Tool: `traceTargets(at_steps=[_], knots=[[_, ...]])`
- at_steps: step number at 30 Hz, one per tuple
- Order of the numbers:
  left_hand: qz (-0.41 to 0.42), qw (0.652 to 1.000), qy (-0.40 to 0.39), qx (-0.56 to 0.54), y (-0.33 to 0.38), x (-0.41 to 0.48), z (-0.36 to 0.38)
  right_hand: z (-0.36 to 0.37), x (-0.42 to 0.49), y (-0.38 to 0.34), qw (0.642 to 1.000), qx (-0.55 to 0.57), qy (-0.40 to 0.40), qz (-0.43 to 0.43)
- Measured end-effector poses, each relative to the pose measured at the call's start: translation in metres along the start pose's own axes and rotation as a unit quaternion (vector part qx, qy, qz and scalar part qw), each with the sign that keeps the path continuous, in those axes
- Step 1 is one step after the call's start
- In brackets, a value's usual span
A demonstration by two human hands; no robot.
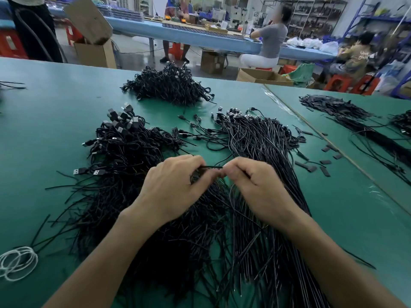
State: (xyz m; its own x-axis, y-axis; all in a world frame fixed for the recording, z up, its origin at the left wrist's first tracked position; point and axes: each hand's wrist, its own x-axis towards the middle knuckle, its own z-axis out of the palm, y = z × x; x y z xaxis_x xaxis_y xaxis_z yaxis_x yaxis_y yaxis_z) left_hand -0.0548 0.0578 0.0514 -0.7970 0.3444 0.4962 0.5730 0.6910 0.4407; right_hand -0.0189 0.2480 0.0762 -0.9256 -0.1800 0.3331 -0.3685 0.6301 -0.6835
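Bare forearms fill the bottom edge, lying over a spread of thin black cable tails on the green table. The left hand and right hand meet just above that spread, knuckles up, fingers curled. Btwn them runs one short thin black cable. The left hand pinches one end w/ thumb and fingertips and the right hand pinches the other. The bit btwn the fingertips sits about level. Can't tell what the fingers do underneath.

Just left of the hands: a tangled heap of black cables w/ silver USB plugs, plugs mostly at the far and left side. Just right: a long bundle of straighter black cables w/ small connectors at the far end, running toward the camera past the right wrist. Further back, centre: a separate mound of coiled black cables. Near the seam on the right: loose flat black sleeve pieces. Bottom left corner: a coil of white wire, well apart from the hands. Bkgd: a seated person in a grey top at a long blue table, blurred.
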Motion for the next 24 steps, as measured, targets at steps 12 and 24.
traceTargets(at_steps=[12,24], knots=[[-0.085,0.848,-0.295,-0.431,0.009,-0.004,-0.022,-0.005,0.015,0.012,0.978,0.110,0.149,0.096],[-0.157,0.782,0.066,-0.600,0.001,0.005,0.009,0.016,-0.006,-0.012,0.980,-0.022,-0.197,-0.002]])
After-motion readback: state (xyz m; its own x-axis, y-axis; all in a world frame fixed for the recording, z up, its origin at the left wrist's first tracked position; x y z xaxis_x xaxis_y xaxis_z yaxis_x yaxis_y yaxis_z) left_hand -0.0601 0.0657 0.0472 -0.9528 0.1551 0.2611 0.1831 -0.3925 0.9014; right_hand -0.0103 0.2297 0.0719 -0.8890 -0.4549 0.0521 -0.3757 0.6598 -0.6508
